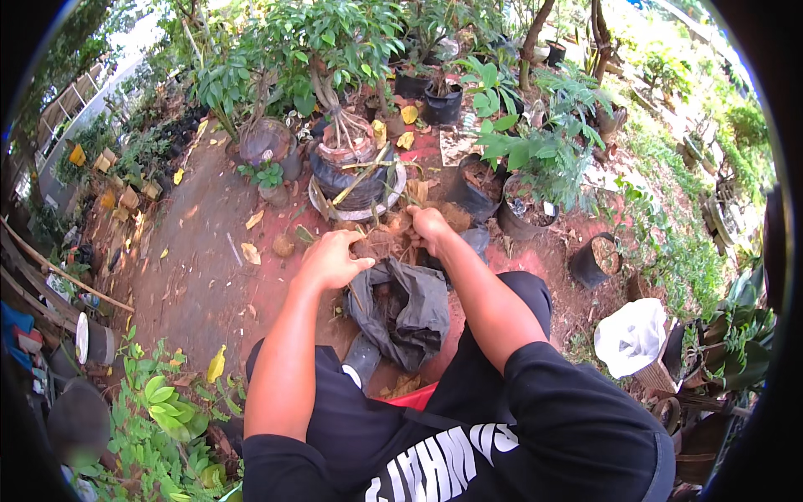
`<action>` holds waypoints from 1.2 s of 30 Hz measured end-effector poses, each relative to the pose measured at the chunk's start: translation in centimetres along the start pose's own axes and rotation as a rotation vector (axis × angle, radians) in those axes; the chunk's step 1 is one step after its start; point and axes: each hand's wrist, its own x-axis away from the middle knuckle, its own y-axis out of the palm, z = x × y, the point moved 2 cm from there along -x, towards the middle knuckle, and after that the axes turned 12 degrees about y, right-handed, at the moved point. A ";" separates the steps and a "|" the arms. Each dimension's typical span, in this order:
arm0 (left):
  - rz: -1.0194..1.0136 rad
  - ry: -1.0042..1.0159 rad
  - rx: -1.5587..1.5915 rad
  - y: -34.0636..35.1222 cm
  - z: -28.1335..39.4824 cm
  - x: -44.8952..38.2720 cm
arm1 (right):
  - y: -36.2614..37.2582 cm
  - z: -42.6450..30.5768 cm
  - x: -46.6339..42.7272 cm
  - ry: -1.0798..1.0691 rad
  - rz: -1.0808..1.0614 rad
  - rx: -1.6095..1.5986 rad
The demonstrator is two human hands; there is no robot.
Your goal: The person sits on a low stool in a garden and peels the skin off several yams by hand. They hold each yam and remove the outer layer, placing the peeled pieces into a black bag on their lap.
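Observation:
A brown fibrous clump, like coconut husk or a root mass (386,238), lies between my hands. My left hand (334,256) is at its left side, thumb and fingers apart; whether it grips the clump is unclear. My right hand (428,227) has its fingers curled at the clump's upper right, around something too small to make out. Just below sits an open, crumpled black plastic grow bag (408,314) with dark material inside. A large black pot (354,185) on a pale round dish holds a plant with exposed roots, beyond my hands.
Black plant pots (480,185) stand beyond my right hand, and another (596,258) farther right. A small round brown husk (283,245) lies left of my left hand. A white plastic bag (630,336) tops a container at right. Part of a red object (411,396) shows between my legs.

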 end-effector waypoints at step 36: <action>0.293 0.076 0.053 -0.6 0.9 -0.5 | 3.5 -0.5 6.8 -0.194 -0.464 0.257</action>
